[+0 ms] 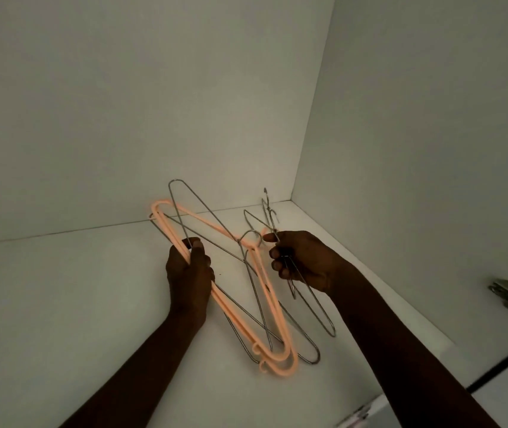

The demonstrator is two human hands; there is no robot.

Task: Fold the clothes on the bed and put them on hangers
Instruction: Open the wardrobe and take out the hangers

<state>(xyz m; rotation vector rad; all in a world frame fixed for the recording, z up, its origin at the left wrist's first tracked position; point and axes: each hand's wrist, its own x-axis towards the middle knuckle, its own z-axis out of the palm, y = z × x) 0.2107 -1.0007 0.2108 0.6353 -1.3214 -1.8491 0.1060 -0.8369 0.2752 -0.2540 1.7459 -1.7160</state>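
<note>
Nearest, flat on the white shelf floor (61,304), the hooked ends of two peach plastic hangers (231,315), mixed in with tangled wire hangers (250,231) – at least three, exact count unclear. Further in, left hand (189,270) closed tight round the peach pair and one wire bar; to its right, right hand (305,261) pinching what look like two separate wire hangers (316,304) between thumb and bent fingers. Farthest – plain back wall (154,103).

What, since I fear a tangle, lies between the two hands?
Head view: the orange hangers and a wire hanger cross between the left hand and right hand.
</note>
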